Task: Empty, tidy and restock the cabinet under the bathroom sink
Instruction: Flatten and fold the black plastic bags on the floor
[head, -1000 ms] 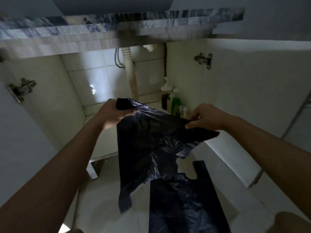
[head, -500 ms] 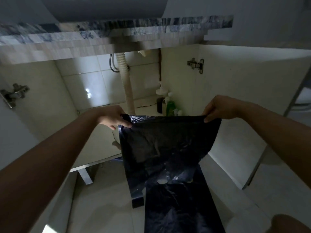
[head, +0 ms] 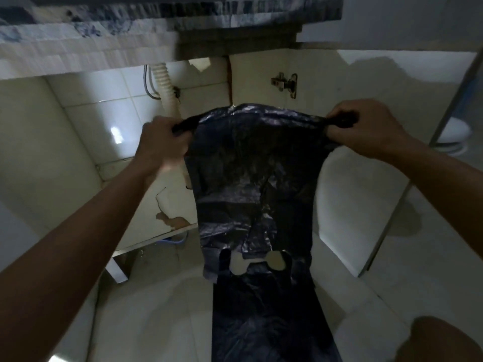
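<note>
Two hands, two black bags, one open cabinet (head: pixel 39 152).
My left hand (head: pixel 163 142) and right hand (head: pixel 366 126) each clench a top corner of the hanging bag (head: pixel 251 178) before the cabinet; the floor bag (head: pixel 269 322) lies beneath, its near end cut off; my left hand is blurred.

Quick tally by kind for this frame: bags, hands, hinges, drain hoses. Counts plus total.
Black bags: 2 (held bag, floor bag)
Hands: 2 (left hand, right hand, each with a grip on the held bag's top edge)
Hinge: 1
Drain hose: 1
Total: 6
</note>
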A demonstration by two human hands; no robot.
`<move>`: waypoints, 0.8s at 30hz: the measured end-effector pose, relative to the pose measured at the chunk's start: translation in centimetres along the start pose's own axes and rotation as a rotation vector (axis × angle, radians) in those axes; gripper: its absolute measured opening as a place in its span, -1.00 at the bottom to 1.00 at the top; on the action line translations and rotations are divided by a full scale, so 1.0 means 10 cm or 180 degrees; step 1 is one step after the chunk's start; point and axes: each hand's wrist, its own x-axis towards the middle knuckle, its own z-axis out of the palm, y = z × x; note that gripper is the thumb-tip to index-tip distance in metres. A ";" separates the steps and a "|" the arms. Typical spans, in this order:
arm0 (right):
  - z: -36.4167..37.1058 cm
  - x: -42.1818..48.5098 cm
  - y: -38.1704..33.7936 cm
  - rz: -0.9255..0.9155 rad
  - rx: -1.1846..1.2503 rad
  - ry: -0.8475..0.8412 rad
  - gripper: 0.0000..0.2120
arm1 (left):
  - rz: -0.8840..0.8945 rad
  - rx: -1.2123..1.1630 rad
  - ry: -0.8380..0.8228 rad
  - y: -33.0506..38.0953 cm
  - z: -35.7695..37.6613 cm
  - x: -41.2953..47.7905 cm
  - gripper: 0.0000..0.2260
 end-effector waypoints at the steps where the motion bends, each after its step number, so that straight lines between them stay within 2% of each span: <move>1: -0.03 -0.08 0.03 0.0275 0.0364 -0.0484 -0.95 | -0.0087 0.0027 -0.0416 -0.03 -0.02 -0.08 -0.80; 3: -0.04 -0.23 0.14 0.0767 0.0811 -0.1351 -0.88 | -0.0232 0.0089 -0.1569 -0.13 -0.07 -0.23 -0.77; 5: 0.02 -0.38 0.31 0.1135 0.0940 -0.2107 -0.82 | -0.0535 -0.0013 -0.2604 -0.21 -0.07 -0.37 -0.86; 7: 0.12 -0.56 0.43 0.1411 0.0927 -0.2863 -0.86 | -0.0972 -0.0076 -0.3357 -0.23 0.01 -0.49 -0.87; 9: 0.27 -0.73 0.52 0.1707 0.0739 -0.3464 -0.85 | -0.1158 0.0236 -0.3889 -0.19 0.18 -0.65 -0.87; 11: 0.49 -0.92 0.60 0.1972 0.0352 -0.3837 -0.85 | -0.1297 0.0517 -0.4172 -0.19 0.43 -0.84 -0.80; 14: 0.86 -1.23 0.68 0.2352 -0.0224 -0.4120 -0.89 | -0.1566 0.0845 -0.4536 -0.32 0.85 -1.15 -0.61; 17: 1.15 -1.53 0.75 0.2505 -0.0518 -0.4447 -0.83 | -0.1711 0.0926 -0.4826 -0.48 1.15 -1.43 -0.64; 20: 1.38 -1.83 0.84 0.2662 -0.0642 -0.4712 -0.76 | -0.1826 0.0819 -0.4915 -0.66 1.36 -1.66 -0.62; 24: 1.65 -2.20 1.00 0.2887 -0.0759 -0.5046 -0.71 | -0.1874 0.0859 -0.5039 -0.89 1.59 -1.96 -0.71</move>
